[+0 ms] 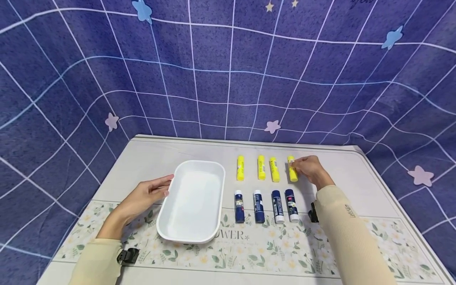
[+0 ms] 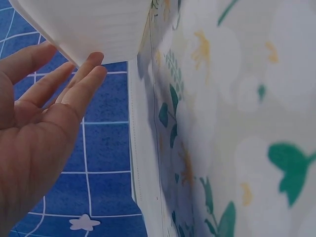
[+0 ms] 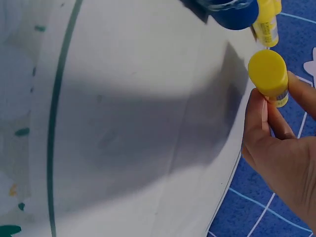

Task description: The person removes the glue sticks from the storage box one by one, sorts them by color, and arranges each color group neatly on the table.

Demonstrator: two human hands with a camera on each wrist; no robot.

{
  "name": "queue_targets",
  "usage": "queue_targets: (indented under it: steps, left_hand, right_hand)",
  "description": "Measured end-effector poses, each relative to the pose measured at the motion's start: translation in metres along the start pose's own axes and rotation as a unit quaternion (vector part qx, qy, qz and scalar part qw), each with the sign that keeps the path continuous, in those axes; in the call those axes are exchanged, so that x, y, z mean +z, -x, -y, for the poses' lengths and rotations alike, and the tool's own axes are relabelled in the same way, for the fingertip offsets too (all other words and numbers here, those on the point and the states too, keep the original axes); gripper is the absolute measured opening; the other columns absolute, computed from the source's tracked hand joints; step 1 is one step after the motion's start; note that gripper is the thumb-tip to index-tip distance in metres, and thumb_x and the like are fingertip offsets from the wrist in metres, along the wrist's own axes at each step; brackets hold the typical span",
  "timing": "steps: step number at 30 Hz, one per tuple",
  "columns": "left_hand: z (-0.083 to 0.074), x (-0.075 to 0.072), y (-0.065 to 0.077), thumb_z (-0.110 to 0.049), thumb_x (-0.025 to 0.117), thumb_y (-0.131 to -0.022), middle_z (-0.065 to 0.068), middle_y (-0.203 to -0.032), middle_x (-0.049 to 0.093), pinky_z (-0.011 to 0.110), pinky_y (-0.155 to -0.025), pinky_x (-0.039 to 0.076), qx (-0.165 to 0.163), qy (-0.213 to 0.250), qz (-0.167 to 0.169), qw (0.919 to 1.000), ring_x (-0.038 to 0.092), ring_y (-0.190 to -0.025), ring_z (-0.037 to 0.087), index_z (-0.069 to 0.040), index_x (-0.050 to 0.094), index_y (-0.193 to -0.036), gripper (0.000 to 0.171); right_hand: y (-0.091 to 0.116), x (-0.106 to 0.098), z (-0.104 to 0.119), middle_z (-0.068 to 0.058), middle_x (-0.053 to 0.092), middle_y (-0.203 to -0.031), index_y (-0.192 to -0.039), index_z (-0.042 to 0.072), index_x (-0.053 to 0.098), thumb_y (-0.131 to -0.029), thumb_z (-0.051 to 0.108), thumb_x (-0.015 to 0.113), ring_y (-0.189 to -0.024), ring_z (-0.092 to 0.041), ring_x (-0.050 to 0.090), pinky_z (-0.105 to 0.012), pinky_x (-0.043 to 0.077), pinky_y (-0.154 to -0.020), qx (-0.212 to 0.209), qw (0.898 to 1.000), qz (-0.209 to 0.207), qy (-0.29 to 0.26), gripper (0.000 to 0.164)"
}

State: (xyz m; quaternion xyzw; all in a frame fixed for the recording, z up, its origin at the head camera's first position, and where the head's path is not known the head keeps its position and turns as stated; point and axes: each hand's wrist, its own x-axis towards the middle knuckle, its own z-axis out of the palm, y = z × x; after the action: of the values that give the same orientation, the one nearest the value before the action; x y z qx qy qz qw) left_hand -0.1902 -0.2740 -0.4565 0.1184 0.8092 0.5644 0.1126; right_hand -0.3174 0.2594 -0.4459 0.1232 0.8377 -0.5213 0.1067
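My right hand [image 1: 310, 169] pinches the rightmost yellow glue stick [image 1: 292, 168] between thumb and fingers. In the right wrist view, that glue stick's round yellow end [image 3: 267, 72] faces the camera, with the right hand [image 3: 284, 148] around its sides. To its left lie other yellow glue sticks [image 1: 274, 169] in the same row. At the left, a white rectangular tray [image 1: 222, 186] lies on the table, nothing inside it. My left hand [image 1: 144, 198] touches its left side with extended fingers. Close up, the left hand [image 2: 49, 108] has its fingertips at the tray's rim [image 2: 54, 44].
Nearer me, below the yellow row, several navy glue sticks [image 1: 259, 206] lie side by side, with white parts at differing ends. The white table mat [image 1: 156, 152] has a floral band [image 1: 256, 257]. Behind it hangs a blue grid-patterned curtain [image 1: 213, 87] with stars.
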Motion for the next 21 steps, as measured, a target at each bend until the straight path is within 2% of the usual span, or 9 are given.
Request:
queue_targets:
  steps: [5,10,16,21]
  left_hand:
    - [0.0,0.001,-0.001,-0.018,0.06,-0.106,0.027,-0.156,0.047,0.012,-0.099,0.053,-0.001,-0.005,0.0,1.0,0.049,-0.143,0.043,-0.004,0.038,-0.159,0.059]
    - [-0.001,0.001,0.0,-0.018,0.06,-0.106,0.027,-0.156,0.047,0.013,-0.099,0.054,-0.005,-0.009,0.001,0.9999,0.049,-0.142,0.043,-0.004,0.038,-0.159,0.059]
    - [0.0,0.001,-0.001,-0.017,0.061,-0.105,0.028,-0.156,0.047,0.013,-0.099,0.054,-0.004,-0.001,0.0,1.0,0.05,-0.142,0.042,-0.003,0.038,-0.159,0.059]
    - [0.001,0.0,-0.001,-0.017,0.061,-0.105,0.028,-0.155,0.048,0.013,-0.098,0.055,-0.006,-0.003,-0.002,1.0,0.051,-0.14,0.041,-0.003,0.039,-0.159,0.06]
  right_hand:
    - [-0.003,0.002,-0.005,-0.021,0.06,-0.128,-0.131,-0.015,0.059,-0.098,0.014,0.068,-0.086,-0.011,0.055,-0.018,0.052,-0.072,0.005,1.0,-0.007,0.013,0.044]
    - [-0.007,0.005,-0.011,-0.011,0.064,-0.105,-0.122,-0.015,0.064,-0.097,0.013,0.07,-0.075,-0.008,0.055,-0.017,0.05,-0.064,0.001,0.999,-0.022,0.025,0.038]
    - [-0.01,0.009,-0.011,-0.013,0.06,-0.112,-0.124,-0.01,0.064,-0.096,0.018,0.071,-0.082,-0.013,0.055,-0.02,0.051,-0.066,0.024,0.998,-0.035,0.05,0.04]
    - [-0.008,0.014,-0.008,-0.016,0.063,-0.11,-0.121,-0.009,0.066,-0.095,0.018,0.073,-0.08,-0.015,0.057,-0.022,0.052,-0.064,0.022,0.996,-0.055,0.071,0.038]
